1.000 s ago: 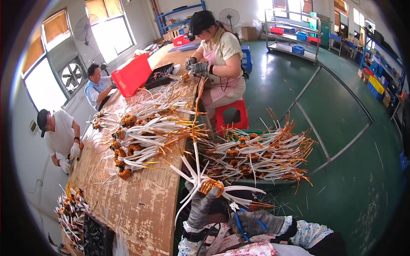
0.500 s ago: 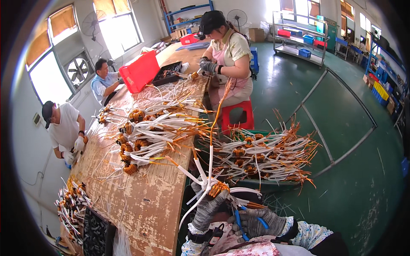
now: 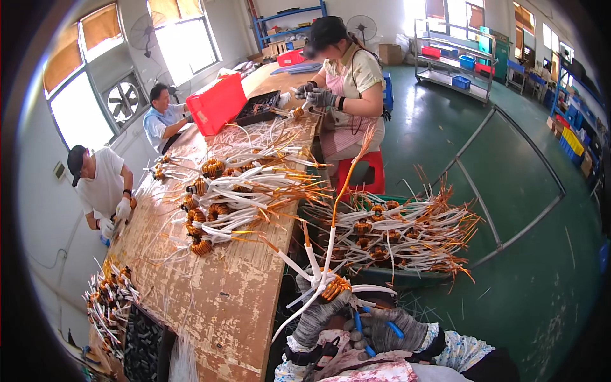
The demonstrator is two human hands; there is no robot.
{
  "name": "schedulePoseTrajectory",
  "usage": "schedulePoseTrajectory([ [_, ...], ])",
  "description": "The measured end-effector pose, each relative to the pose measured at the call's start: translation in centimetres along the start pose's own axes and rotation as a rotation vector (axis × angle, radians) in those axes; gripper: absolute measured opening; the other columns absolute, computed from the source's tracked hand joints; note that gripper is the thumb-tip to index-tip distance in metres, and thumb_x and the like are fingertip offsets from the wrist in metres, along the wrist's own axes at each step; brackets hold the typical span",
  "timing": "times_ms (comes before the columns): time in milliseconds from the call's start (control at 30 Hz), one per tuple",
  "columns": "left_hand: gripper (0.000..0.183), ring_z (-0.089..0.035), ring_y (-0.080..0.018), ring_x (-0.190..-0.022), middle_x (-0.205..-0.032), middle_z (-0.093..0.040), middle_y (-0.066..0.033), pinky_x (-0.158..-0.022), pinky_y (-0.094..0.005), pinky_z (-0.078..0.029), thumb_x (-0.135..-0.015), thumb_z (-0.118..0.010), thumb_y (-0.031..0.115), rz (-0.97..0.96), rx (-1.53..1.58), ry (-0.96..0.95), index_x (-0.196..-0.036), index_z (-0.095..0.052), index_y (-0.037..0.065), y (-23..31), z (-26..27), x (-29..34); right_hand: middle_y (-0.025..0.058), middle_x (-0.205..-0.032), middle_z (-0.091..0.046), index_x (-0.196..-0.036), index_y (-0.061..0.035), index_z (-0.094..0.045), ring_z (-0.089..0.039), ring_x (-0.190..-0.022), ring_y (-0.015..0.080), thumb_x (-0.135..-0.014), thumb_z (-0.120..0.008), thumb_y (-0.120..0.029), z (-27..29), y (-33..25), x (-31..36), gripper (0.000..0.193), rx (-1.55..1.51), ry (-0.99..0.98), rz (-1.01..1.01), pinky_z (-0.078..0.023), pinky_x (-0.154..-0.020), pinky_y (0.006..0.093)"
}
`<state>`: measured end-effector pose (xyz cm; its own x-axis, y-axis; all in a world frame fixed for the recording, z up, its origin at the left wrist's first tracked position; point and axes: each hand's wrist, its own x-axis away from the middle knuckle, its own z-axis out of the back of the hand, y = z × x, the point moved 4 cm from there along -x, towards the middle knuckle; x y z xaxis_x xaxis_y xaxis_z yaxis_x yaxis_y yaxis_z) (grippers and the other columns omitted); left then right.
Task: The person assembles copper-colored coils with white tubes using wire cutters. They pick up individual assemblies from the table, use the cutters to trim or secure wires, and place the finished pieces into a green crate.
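Observation:
Gloved in grey, my left hand (image 3: 318, 316) is closed around a copper-wound ring coil (image 3: 335, 288). White-sleeved leads (image 3: 313, 260) with bare copper ends fan out from the coil, and one long lead (image 3: 344, 194) rises well above the others. My right hand (image 3: 391, 331), also gloved, grips blue-handled pliers (image 3: 359, 323) just to the right of the coil. The jaws of the pliers are by the coil's lower leads, largely hidden, so I cannot tell whether they touch a wire.
On the worn wooden table (image 3: 248, 305) at my left lie a pile of similar coils (image 3: 216, 210) and a black bin of small dark parts (image 3: 143, 347). A green crate (image 3: 407, 277) of coils stands right of the table. A co-worker (image 3: 350, 89) sits ahead; two more are across the table.
The whole scene has shifted slightly right and down in the view. Both hands keep their hold on the coil and the pliers, with the pliers' handles slightly turned.

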<state>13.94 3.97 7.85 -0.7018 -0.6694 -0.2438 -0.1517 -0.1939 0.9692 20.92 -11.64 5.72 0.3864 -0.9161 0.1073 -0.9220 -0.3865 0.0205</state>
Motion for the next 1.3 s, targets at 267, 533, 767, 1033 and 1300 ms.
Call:
schedulePoseTrajectory([
  [267,0.065,-0.054,-0.0170,-0.098,-0.110,-0.049,-0.0093,-0.082,-0.0292,-0.049,-0.067,-0.077,0.004,-0.034,-0.098,-0.047,-0.115,-0.034,0.006,-0.8,-0.8,0.1,0.0109,-0.089,-0.053,-0.113,-0.0021,-0.047,-0.053,-0.078,0.0229,-0.090,-0.048,-0.029,2.1,-0.2,-0.2,0.035,0.131,0.200,0.081,-0.045,-0.072,0.0378],
  [533,0.052,-0.052,-0.0173,-0.095,-0.103,-0.052,-0.0058,-0.088,-0.0329,-0.040,-0.068,-0.076,0.011,-0.029,-0.080,-0.009,-0.109,-0.044,0.007,0.6,-1.0,-0.1,0.0033,-0.074,-0.051,-0.100,-0.0037,-0.050,-0.048,-0.061,0.0129,-0.088,-0.055,-0.022,3.6,-0.3,1.4,0.023,0.594,0.359,0.079,-0.041,-0.054,0.0280],
  [767,0.045,-0.057,-0.0153,-0.083,-0.087,-0.053,-0.0043,-0.078,-0.0299,-0.049,-0.079,-0.068,0.026,0.418,0.823,-0.070,-0.111,-0.043,0.004,-2.1,-0.7,-0.4,0.0152,-0.089,-0.058,-0.107,-0.0019,-0.049,-0.058,-0.076,0.0314,-0.081,-0.060,-0.021,-2.2,-6.6,5.3,0.034,2.117,0.773,0.904,-0.047,-0.065,0.0338],
  [1033,0.053,-0.058,-0.0201,-0.087,-0.097,-0.057,-0.0116,-0.080,-0.0331,-0.049,-0.076,-0.070,0.037,0.329,0.713,-0.177,-0.107,-0.050,-0.001,1.0,-1.8,-0.4,0.0003,-0.091,-0.054,-0.114,-0.0061,-0.051,-0.049,-0.087,0.0118,-0.080,-0.064,-0.022,1.4,-8.3,1.7,0.039,0.997,0.215,0.135,-0.040,-0.075,0.0247],
  [1300,0.066,-0.054,-0.0172,-0.099,-0.107,-0.056,-0.0096,-0.087,-0.0324,-0.044,-0.080,-0.062,0.043,0.282,0.663,-0.087,-0.124,-0.040,-0.001,2.5,-1.9,-1.3,0.0082,-0.091,-0.057,-0.104,-0.0027,-0.050,-0.058,-0.077,0.0180,-0.071,-0.071,-0.010,3.4,-5.1,1.4,0.040,0.708,0.181,0.456,-0.049,-0.066,0.0292],
])
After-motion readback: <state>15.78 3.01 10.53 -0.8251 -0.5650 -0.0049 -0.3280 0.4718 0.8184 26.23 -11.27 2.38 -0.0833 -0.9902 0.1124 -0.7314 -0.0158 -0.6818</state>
